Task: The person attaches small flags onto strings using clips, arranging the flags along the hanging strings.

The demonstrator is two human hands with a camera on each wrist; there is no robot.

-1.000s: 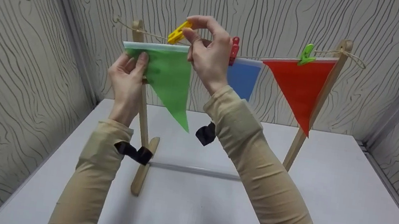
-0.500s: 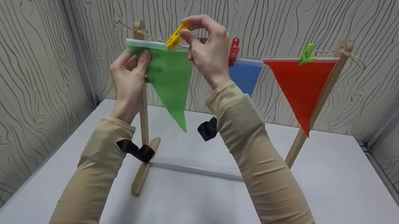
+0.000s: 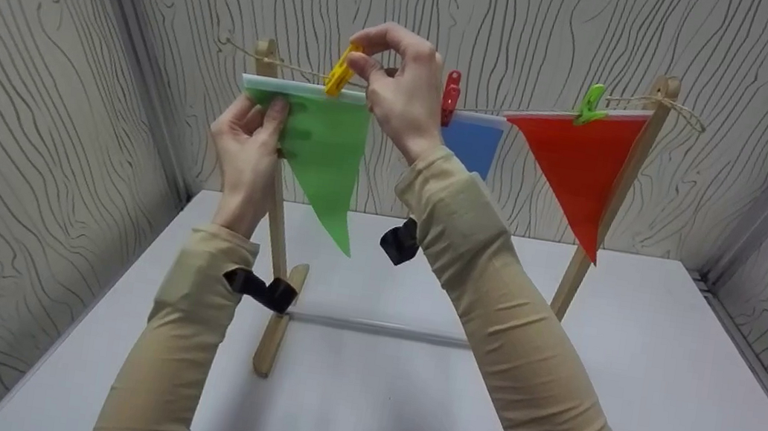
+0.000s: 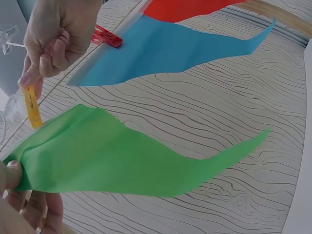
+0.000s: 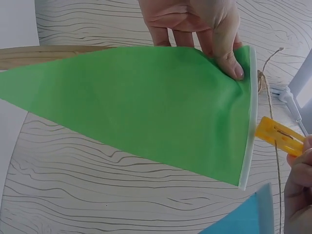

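My left hand [image 3: 247, 147] pinches a green triangular pennant [image 3: 326, 143] near the left end of its white top edge, thumb in front and fingers behind. Between thumb and fingertips my right hand [image 3: 405, 91] pinches a yellow clothespin [image 3: 341, 74], tilted with its nose down. In the head view that nose overlaps the middle of the pennant's white edge. The right wrist view shows the clothespin's tip right at this edge, across the twine [image 5: 278, 180]. The pennant's point hangs downward.
A blue pennant [image 3: 473, 145] hangs under a red clothespin [image 3: 451, 97], partly behind my right hand. Further right, a green clothespin [image 3: 592, 106] holds a red pennant [image 3: 575, 167]. Wooden posts [image 3: 663, 97] carry the twine; a clear rod [image 3: 376, 327] lies low across the white table [image 3: 357, 407].
The yellow clothespin has come down from above the line onto the pennant's white edge and tilted steeper. The green pennant's lower tip has swung slightly left. My left hand stays nearly still.
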